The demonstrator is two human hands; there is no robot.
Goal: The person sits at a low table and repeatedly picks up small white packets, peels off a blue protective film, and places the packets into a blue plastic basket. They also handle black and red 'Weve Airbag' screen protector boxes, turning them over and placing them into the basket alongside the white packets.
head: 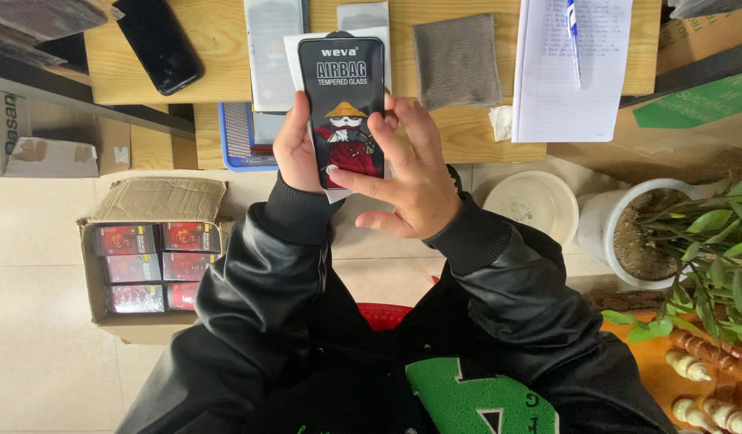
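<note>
Thing in hand: a flat, black, phone-shaped glass screen protector with a printed cartoon figure in red on its face point(341, 96), held upright above the lap, in front of the edge of the wooden counter point(218, 40).
Backing: a thin white card or sleeve point(295, 50) shows behind its top and left edges; whether the two are stuck together I cannot tell.
Left hand: the left hand point(297, 149) wraps the lower left edge from behind, closed around it and carrying the piece.
Right hand: the right hand point(411, 173) has its fingers spread, thumb and fingertips resting on the lower right part of the face; it touches and steadies rather than clamps.
Weight, judged: very light, a thin sheet that one hand carries with ease.
Stiffness, judged: rigid and flat, with no sag where it stands free above the fingers.
Fragility, judged: brittle; bending or a knock on a corner would likely crack it.
Surface, judged: glossy and slippery, and it will take fingerprints.
Where to hold, judged: by the long side edges, pinched lightly, keeping pads off the face and away from the corners.
Nearby on the counter: a black phone point(158, 44), a grey cloth square point(457, 60), a lined paper pad with a blue pen point(572, 68), a blue mesh tray point(238, 137).
On the floor: a cardboard box of red-and-black packets point(150, 265) to the left, a white potted plant point(652, 233) to the right.
</note>
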